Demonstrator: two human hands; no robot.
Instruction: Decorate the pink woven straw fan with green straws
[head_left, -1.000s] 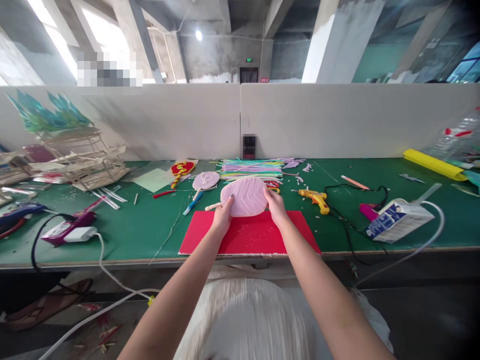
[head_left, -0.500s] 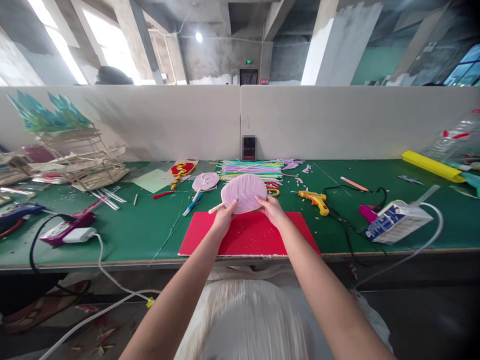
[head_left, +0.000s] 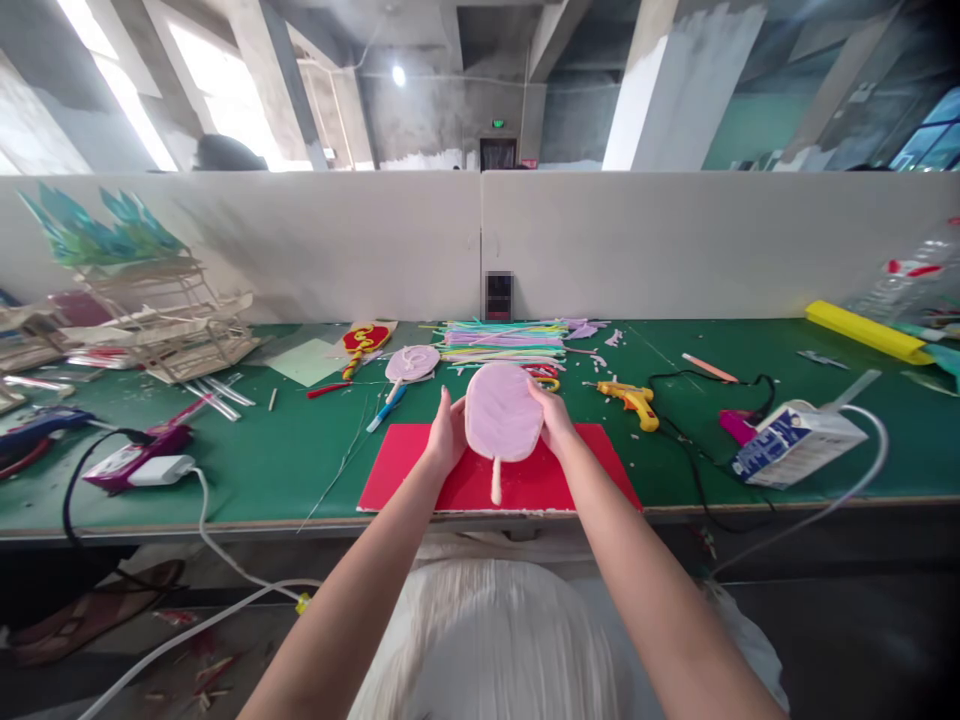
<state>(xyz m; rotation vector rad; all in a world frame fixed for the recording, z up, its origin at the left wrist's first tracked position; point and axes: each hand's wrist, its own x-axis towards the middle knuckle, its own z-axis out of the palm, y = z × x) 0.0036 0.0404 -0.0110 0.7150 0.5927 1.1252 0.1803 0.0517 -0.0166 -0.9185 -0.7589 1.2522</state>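
A lilac round hand fan (head_left: 504,412) with a short cream handle is held upright over the red board (head_left: 405,470), its handle pointing down toward me. My right hand (head_left: 553,418) grips the fan's right edge, thumb on the front face. At the left edge, my left hand (head_left: 448,432) supports the fan with its thumb raised and its other fingers partly hidden. Behind lie a smaller lilac fan (head_left: 412,364), a red-and-yellow fan-shaped piece (head_left: 366,342) and a bundle of pastel pipe cleaners (head_left: 502,342).
A yellow glue gun (head_left: 631,402) and a milk carton (head_left: 799,440) are on the right. On the left are a magenta power strip (head_left: 142,455), white cables and a wooden-stick model (head_left: 180,320). A blue pen (head_left: 386,408) and scissors (head_left: 546,380) lie near my hands.
The fan has turned so its handle swung from the left to pointing down at me. My left hand shifted along its edge and its thumb came off the front face.
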